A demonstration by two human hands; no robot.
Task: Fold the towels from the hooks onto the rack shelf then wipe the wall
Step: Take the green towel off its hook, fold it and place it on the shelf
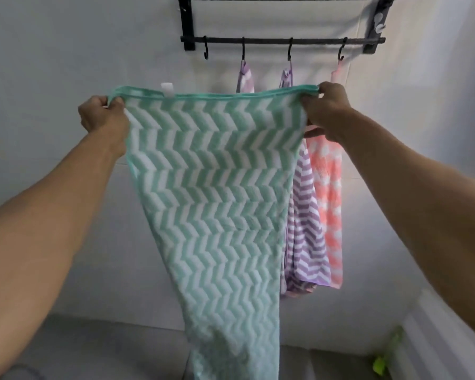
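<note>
Two bare forearms reach in from 8 and 4 o'clock, and between them hangs a green towel point(211, 193) with a white zigzag pattern, spread wide at its top hem and narrowing as it drops toward 6 o'clock. The left hand point(102, 114) pinches the towel's upper corner at 9 o'clock, fingers curled round the hem; the right hand point(327, 111) grips the opposite corner at 3 o'clock in the same way. The hands are well apart, holding the top edge taut and nearly level. A small white tag point(167, 89) stands up from the hem near the left hand.

Behind the towel, at 12 o'clock, a black wall rack point(283, 39) carries a rail with four hooks. The leftmost hook point(205, 50) is bare. A purple striped towel point(305, 215) hangs below the middle hooks, partly hidden, and a pink patterned towel point(331, 204) hangs from the rightmost hook, just beside it. The wall point(66, 50) is pale grey. A blurred green object point(380, 363) lies at 5 o'clock.
</note>
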